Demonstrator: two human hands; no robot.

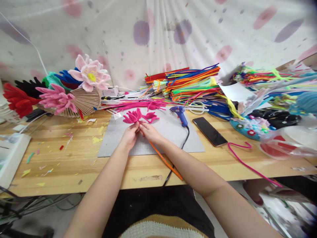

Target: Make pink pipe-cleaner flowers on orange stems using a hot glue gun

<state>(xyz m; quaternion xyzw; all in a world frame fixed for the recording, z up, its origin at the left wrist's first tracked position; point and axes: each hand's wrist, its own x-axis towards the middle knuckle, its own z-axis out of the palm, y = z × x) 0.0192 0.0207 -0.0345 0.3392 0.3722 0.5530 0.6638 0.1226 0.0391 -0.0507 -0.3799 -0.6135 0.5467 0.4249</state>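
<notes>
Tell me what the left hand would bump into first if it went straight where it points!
Probably the fuzzy pink flower, just ahead of the left hand, though depth is hard to judge.

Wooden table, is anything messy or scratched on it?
Yes. Little coloured scraps lie scattered over the left of the table, like litter. Near its front edge, a rough patch looks scraped, unlike the smooth wood around.

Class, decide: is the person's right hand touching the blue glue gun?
Apart. The head view shows bare grey mat between the right hand and the glue gun.
</notes>
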